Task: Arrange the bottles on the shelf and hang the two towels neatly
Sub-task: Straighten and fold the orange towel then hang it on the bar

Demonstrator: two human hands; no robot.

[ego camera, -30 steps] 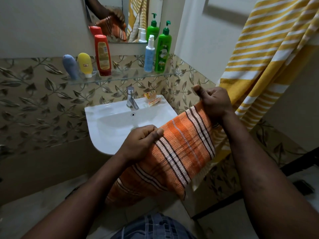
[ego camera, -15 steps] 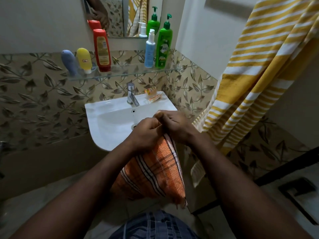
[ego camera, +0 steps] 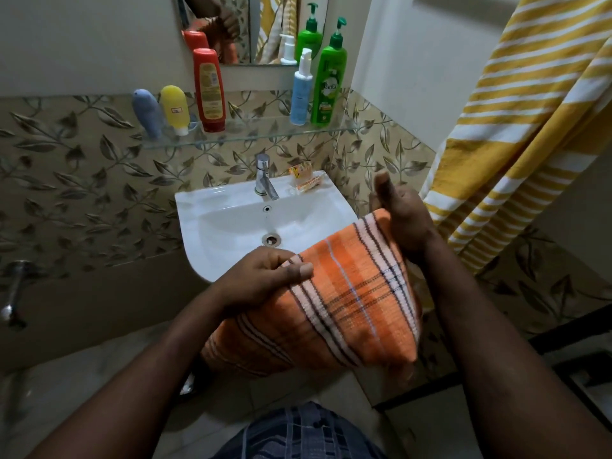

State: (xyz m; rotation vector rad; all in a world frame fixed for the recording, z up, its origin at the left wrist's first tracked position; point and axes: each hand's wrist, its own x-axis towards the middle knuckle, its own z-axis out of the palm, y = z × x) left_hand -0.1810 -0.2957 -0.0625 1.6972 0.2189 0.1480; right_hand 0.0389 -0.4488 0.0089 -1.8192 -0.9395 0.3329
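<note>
— How will this orange towel (ego camera: pixel 357 293) handle?
— Soft, light and limp, I judge. It sags wherever you don't support it. It's folded at centre frame, in front of the sink (ego camera: pixel 198 207). Your left hand (ego camera: pixel 265 279) pinches one top corner under the thumb, and your right hand (ego camera: pixel 404 220) curls round the other, thumb raised. Hold it by those corners.
— And the count?
— Two towels: this one and the yellow striped towel (ego camera: pixel 516 127) hanging at upper right. Five bottles (ego camera: pixel 208 94) stand on the glass shelf (ego camera: pixel 251 135), upper centre.

Five bottles (ego camera: pixel 209 91) on shelf (ego camera: pixel 258 134) above sink (ego camera: pixel 198 200), tap (ego camera: pixel 265 180) at sink's back rim, folded towel (ego camera: pixel 357 293) before sink between left hand (ego camera: pixel 261 276) and right hand (ego camera: pixel 404 220), hanging towel (ego camera: pixel 516 127) far right
</note>
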